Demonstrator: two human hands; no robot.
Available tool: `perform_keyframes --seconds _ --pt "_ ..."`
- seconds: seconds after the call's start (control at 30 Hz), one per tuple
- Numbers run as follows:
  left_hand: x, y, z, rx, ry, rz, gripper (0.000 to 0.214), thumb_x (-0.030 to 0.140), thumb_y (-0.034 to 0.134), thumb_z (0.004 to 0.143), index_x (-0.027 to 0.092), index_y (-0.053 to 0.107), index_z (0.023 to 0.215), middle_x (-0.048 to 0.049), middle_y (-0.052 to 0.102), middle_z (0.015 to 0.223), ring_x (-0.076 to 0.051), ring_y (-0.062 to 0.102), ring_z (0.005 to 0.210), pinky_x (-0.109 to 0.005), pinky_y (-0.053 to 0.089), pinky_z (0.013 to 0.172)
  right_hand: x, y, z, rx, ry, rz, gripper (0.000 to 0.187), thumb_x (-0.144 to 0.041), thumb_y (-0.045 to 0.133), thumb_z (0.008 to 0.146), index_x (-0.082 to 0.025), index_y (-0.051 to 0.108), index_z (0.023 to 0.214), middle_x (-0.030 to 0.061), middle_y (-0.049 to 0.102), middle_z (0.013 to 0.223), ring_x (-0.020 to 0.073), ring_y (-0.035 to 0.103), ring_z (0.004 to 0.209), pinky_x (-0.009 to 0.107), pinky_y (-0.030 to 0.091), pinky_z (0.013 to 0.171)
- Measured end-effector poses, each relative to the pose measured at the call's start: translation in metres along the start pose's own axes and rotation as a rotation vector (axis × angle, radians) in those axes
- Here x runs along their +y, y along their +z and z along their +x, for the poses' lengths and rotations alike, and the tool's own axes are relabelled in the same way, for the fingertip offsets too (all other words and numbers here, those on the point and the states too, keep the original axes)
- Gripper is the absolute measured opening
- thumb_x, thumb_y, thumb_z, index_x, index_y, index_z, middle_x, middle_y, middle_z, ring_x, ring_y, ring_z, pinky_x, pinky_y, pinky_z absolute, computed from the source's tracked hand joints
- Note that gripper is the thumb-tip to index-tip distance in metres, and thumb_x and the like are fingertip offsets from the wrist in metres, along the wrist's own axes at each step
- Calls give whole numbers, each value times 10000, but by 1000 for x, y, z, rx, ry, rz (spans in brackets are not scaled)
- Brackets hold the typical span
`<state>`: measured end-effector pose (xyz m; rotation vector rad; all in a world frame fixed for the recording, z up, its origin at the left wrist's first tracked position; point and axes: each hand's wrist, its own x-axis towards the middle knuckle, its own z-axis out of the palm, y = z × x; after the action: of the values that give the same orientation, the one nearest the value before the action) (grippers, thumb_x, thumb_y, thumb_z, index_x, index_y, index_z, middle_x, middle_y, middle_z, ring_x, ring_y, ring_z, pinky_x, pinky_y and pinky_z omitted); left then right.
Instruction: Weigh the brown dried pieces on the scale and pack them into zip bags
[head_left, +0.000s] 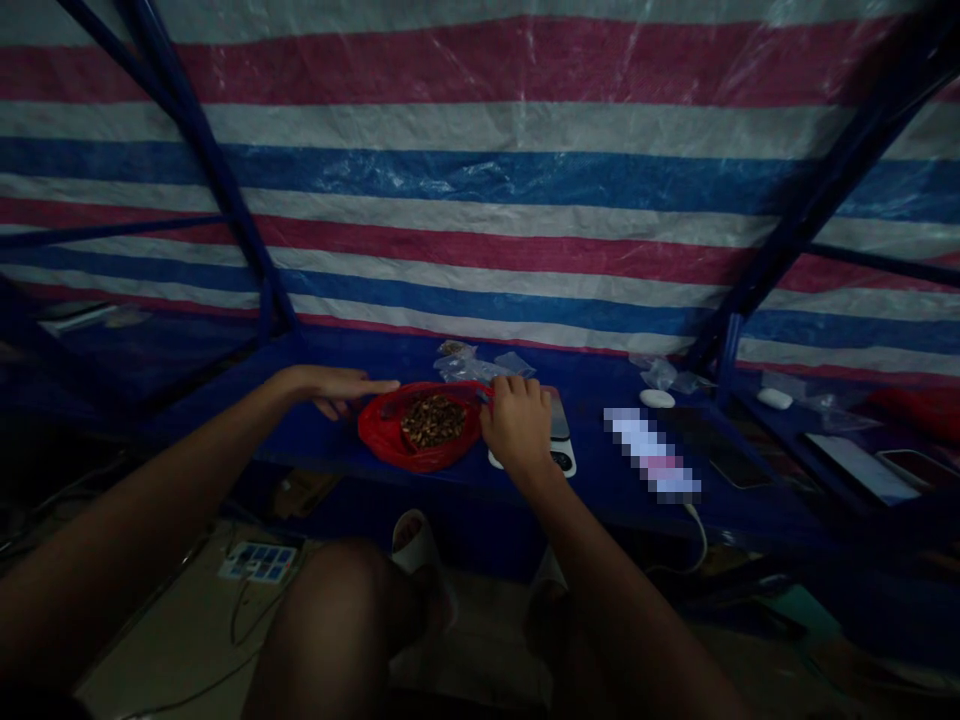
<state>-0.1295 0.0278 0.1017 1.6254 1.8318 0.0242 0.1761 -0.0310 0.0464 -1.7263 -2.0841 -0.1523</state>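
A red plastic bag (386,435) lies open on the blue bench, holding a heap of small brown pieces (433,420). My left hand (330,386) hovers at the bag's left rim with its fingers stretched out flat, pointing right. My right hand (517,420) is curled closed at the bag's right rim and seems to pinch its edge. Under and just behind that hand sits a small white digital scale (561,440).
Small clear plastic bags (480,365) lie behind the red bag. To the right are a white oval object (658,398), a dark phone (739,465) and a white cable (701,540). Blue metal struts (217,180) rise against the striped tarp (495,190). My knees and sandals are below the bench.
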Motion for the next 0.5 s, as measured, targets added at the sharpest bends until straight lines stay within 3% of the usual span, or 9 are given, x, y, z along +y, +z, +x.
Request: perform_keyframes --seconds 0.1,0.23,0.37,0.5 --pt "-8 19 -21 -119 -14 -265 933 805 896 578 242 671 1288 -130 824 1209 -339 775 1135 -347 643 826 -4 6 6 34 6 -17 376 -291 644 1009 -109 660 1337 234 729 1331 396 612 1242 488 449 1000" --pt "3 40 -24 -52 90 -493 813 473 982 591 201 617 1264 -99 818 1120 -286 777 1059 -337 639 826 -9 16 14 -12 -7 -6 320 -292 603 1044 -117 706 1291 219 794 1173 374 675 1189 470 460 986" --pt "18 22 -27 32 136 -439 806 395 904 662 184 583 1371 -117 790 1212 -263 765 1005 -310 615 745 -10 13 21 -2 -9 89 315 -303 517 1088 -162 794 1136 186 818 1093 349 725 1127 452 482 965" --pt "28 -8 -35 115 187 -306 754 384 829 707 195 603 1400 -109 789 1193 -261 757 955 -297 586 701 -6 8 33 140 56 409 305 -314 519 1078 -192 788 1156 147 822 1131 306 753 1042 419 519 935"
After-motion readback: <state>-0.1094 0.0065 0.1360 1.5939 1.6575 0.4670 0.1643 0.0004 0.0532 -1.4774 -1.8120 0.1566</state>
